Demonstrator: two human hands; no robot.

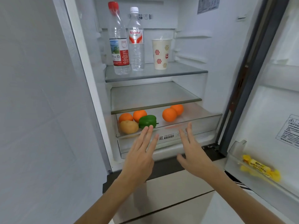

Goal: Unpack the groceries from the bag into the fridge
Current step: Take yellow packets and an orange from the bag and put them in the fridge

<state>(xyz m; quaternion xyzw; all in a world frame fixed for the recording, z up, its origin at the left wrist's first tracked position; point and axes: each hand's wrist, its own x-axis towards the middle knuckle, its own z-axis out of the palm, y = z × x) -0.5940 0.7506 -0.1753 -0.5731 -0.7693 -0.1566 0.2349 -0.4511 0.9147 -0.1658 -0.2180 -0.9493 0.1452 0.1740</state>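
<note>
Status: the white fridge (pixel 191 21) stands open, door swung to the right. Upper glass shelf (pixel 178 70) carries a clear plastic bottle w/ red cap (pixel 119 46), a clear plastic bottle w/ white cap (pixel 136 46) just beside it, and a white paper cup w/ red and gold motifs (pixel 161 54) further right. The middle shelf shows nothing on it. The clear plastic drawer (pixel 202 125) at the bottom is pulled out and holds four oranges (pixel 169 114), a green bell pepper (pixel 147 121) and a tan potato (pixel 129 126). A yellow wrapped packet (pixel 258 167) lies in the door's lower shelf. The left hand (pixel 139 157) and right hand (pixel 192 152) are both flat, fingers straight and spread, holding nothing. Fingertips are at the drawer's front edge; contact can't be confirmed. The bag is not in view, so remaining items can't be counted. Judgement: loading looks largely done. Probable step in hand is pushing the drawer in. Left to do: seat the drawer and shut the door, plus any items not visible here.
</note>
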